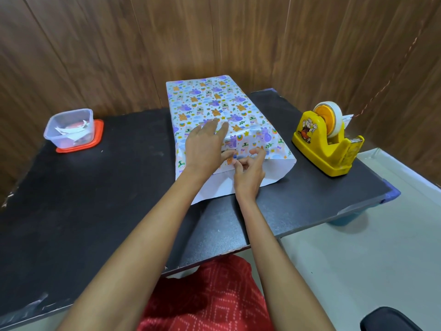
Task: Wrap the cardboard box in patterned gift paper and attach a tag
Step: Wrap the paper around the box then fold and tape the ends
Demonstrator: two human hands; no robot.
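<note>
Box (210,101) sits mid-table (95,187), long axis running 6 to 12 o'clock, covered in paper (274,173) printed with orange and purple animals (white underside spread out at the near end). Left hand (202,144) presses flat on top, fingers straight. Right hand (248,173), just at its 5 o'clock, is nearer the open end, its curled fingers seemingly pinching the paper there. Dispenser (327,142) stands at 3 o'clock.

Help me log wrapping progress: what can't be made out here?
Head view:
Box: wholly covered by the gift paper.
Near end fold: partly behind the left hand and right hand.
Anything the right hand pinches: too small.
Tub contents: blurred by cloudy plastic.
</note>
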